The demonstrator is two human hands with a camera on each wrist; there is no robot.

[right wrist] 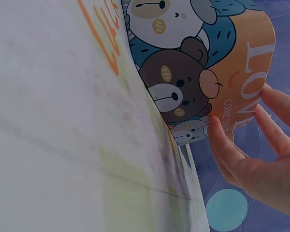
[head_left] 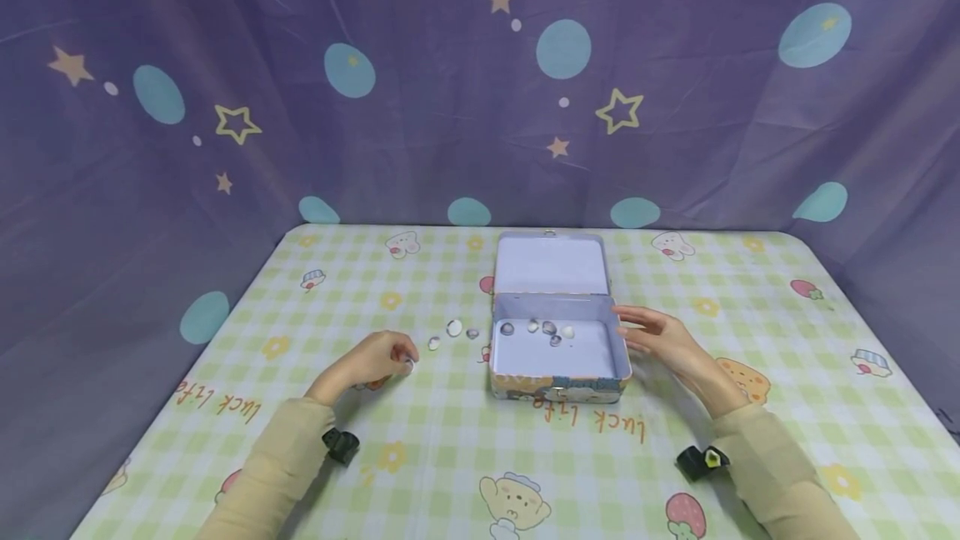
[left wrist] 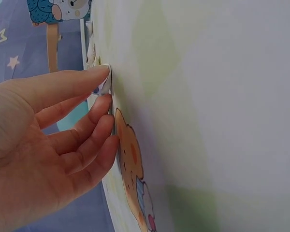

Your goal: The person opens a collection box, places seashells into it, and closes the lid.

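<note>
My left hand (head_left: 378, 357) is low over the tablecloth, left of an open tin box (head_left: 557, 390). Its thumb and index finger pinch a small whitish seashell (left wrist: 106, 81) close to the cloth, and the other fingers are loosely bent. Between this hand and the tin lie a pale shell (head_left: 454, 327), a smaller shell (head_left: 433, 343) and a greyish shell (head_left: 472, 333). Several more shells sit inside the tin, one dark shell (head_left: 507, 329) near its left wall. My right hand (head_left: 663, 344) touches the tin's right side with extended fingertips; bears are printed on the tin.
The tin's hinged lid (head_left: 551, 265) stands raised at the back. A green checked tablecloth (head_left: 450, 457) with cartoon prints covers the table. Behind it hangs a purple curtain (head_left: 450, 132) with stars and blue ovals. Dark devices (head_left: 341, 445) are strapped at both wrists.
</note>
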